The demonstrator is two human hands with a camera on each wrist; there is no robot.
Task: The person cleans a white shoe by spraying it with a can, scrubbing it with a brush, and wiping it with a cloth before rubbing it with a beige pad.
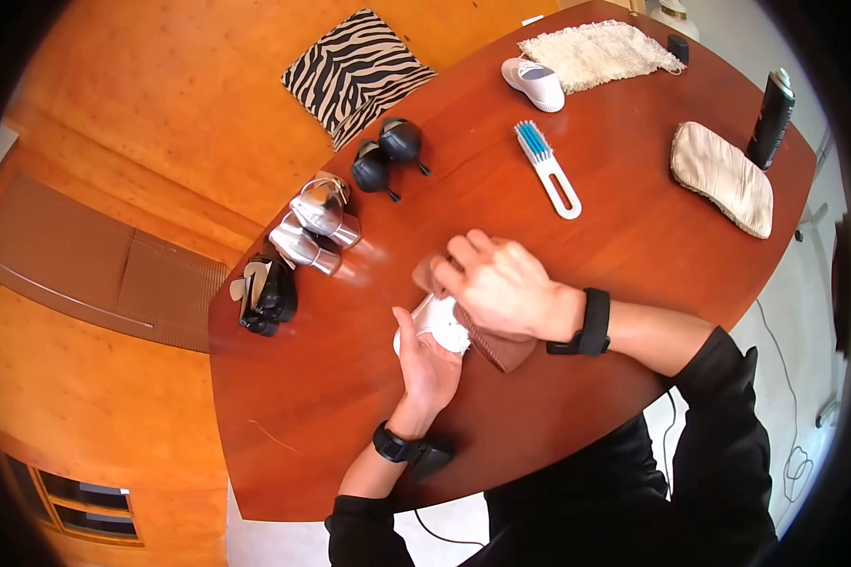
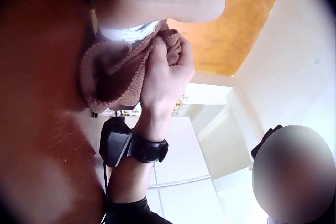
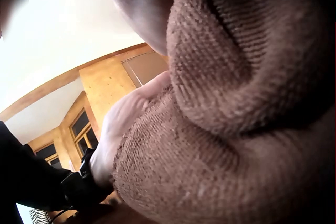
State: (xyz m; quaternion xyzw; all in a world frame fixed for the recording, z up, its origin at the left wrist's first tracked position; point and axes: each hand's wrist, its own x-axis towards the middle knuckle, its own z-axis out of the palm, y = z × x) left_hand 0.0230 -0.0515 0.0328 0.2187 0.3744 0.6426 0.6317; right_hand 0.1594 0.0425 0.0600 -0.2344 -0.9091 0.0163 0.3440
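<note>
Centrally, between my two hands, lies a white shoe (image 1: 447, 326), only partly visible, above the near part of the counter (image 1: 331, 406). My left hand (image 1: 428, 373) is the nearer of the two: it touches the shoe directly from the side towards my body, palm turned up, thumb lying along the shoe's left part. The hand is closed about the shoe as far as the head view shows; the fingers beneath are hidden. My right hand (image 1: 506, 283) sits to the right of the shoe and farther out, with its curled fingers clamped on a brown cloth (image 1: 506, 350). The left wrist view shows the thumb pressed against the bunched upper part of this cloth, its looser folds hanging below. The cloth lies beside the shoe on the right-hand side, and one flap trails back towards me. The shoe's long axis appears to slant from near left to far right, but the hands and cloth cover too much of it to be certain, and I cannot tell which end is the toe. Well apart, beyond both hands, lie a brush (image 1: 546, 168) and, farther still, a second white shoe (image 1: 542, 88).
</note>
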